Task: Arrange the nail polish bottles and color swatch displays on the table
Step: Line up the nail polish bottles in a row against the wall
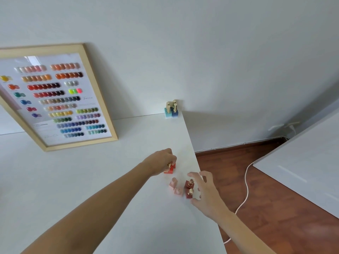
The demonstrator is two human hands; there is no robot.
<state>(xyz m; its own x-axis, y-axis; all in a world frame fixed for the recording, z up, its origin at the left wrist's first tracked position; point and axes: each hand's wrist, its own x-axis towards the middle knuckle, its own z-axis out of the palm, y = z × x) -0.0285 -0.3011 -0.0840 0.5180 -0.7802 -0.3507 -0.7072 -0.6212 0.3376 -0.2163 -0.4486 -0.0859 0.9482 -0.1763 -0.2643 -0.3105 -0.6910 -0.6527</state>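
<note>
My left hand (161, 161) is closed around the tops of a few red-orange nail polish bottles (170, 169) standing on the white table (91, 180). Just right of them, my right hand (205, 191) hovers with fingers spread over two dark red bottles with gold caps (189, 188). Two pale pink bottles (176, 186) stand beside those. Several blue and teal bottles with gold caps (171, 110) are grouped at the table's far right corner. A wood-framed color swatch display (55, 99) leans against the wall at the back left.
The table's right edge runs close past the bottles, with a wooden floor (256, 180) below. A white cable (245, 187) trails over the floor. Another white surface (308, 162) fills the right side.
</note>
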